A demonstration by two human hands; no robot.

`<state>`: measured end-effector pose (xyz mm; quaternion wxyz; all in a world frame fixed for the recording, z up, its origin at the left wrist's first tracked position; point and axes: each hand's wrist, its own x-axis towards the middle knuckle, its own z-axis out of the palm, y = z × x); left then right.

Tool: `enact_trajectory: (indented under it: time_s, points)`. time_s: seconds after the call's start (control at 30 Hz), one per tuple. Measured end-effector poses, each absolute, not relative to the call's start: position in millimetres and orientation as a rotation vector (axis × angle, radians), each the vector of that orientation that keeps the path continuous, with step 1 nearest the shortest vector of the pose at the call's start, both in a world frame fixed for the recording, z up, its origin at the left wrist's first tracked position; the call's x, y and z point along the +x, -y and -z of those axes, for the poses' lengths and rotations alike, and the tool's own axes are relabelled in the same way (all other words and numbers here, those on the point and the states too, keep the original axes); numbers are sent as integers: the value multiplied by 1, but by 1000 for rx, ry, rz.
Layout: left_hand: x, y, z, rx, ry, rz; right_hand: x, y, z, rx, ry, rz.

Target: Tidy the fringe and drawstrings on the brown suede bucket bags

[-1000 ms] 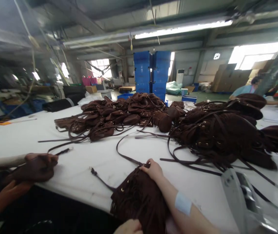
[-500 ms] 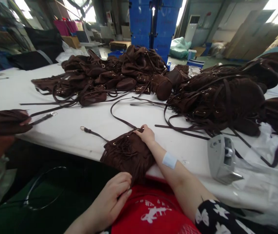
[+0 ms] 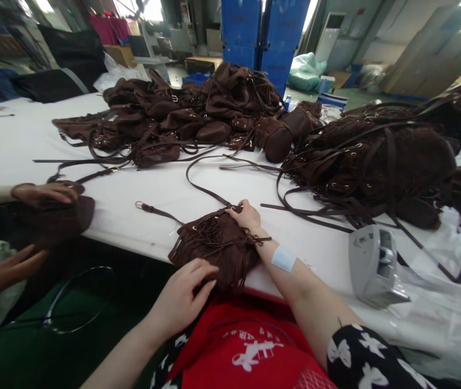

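Work in hand: one fringed bag (image 3: 214, 246) at the near table (image 3: 141, 183) edge, right in front of the person, its lower half hanging over the edge. Right hand (image 3: 249, 215) pinches the top rim where the strap (image 3: 198, 186) joins, fingers curled onto it. Left hand (image 3: 182, 294) lies flat on the fringe near the bottom, fingers spread, pressing rather than gripping. Looks like a steady-and-check step on the rim/strap joint, judging by hand placement. Any lift or turn needs care: the strap loops far out across the table, and a second buckle end (image 3: 139, 205) trails left, so both can snag. Bag mouth is under the right hand, contents can't be seen. Two heaps of the same bags: left pile (image 3: 182, 119) and right pile (image 3: 376, 156), straps tangled between them. Blue crates (image 3: 263, 27) stacked at the back, contents not visible. Grey device (image 3: 372, 265) on a plastic sheet (image 3: 436, 302) to the right. A co-worker's hand (image 3: 46, 192) holds another bag at far left.
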<state>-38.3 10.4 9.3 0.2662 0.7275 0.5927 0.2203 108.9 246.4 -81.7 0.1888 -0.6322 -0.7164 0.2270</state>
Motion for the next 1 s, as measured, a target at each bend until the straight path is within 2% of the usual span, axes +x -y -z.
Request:
enact_trajectory:
  time_s: [0.1, 0.23, 0.33, 0.5, 0.8, 1.0]
  points:
    - [-12, -59, -10, 2234, -1578, -606, 109, -245, 79, -1786, 2008, -653]
    - [25, -115, -6, 2361, -1625, -212, 109, -243, 78, -1786, 1996, -655]
    - [31, -128, -4, 2386, -1576, -85, 110, -243, 80, -1780, 1996, -621]
    - [6, -100, -4, 2279, -1499, -76, 110, -245, 83, -1769, 2007, -606]
    - [-35, 7, -10, 1962, -1350, -92, 111, -247, 85, -1761, 1995, -647]
    - [-44, 21, -18, 1767, -1443, -98, 112, -246, 85, -1754, 1991, -639]
